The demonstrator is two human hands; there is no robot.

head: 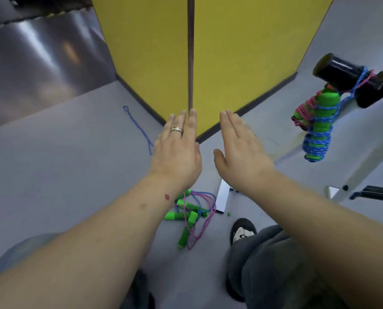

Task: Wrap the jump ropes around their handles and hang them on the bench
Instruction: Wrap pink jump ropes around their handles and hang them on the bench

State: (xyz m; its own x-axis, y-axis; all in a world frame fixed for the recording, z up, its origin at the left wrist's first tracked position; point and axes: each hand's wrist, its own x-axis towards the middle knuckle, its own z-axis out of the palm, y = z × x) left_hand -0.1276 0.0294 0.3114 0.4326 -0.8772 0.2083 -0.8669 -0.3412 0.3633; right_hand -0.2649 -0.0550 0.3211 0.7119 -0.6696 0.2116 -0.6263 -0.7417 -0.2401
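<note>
two bare forearms reach forward from the bottom of the view, and both hands are held out flat with fingers straight, palms down, holding nothing. the left hand, which wears a ring, and the right hand lie side by side with a narrow gap between them, above the floor and just in front of the corner of the yellow wall. below the left hand's wrist a tangle of loose jump ropes lies on the floor, green handles mixed with pink and blue cord. to the left of the yellow wall's corner, a blue cord stretches over the floor and passes behind the left hand. well to the right of the wall, two wrapped jump ropes hang from a black padded bar of the bench, one wound in blue cord, one in pink behind it. near the loose ropes a shoe and a grey trouser leg show, beside a pale foot of the bench frame.
</note>
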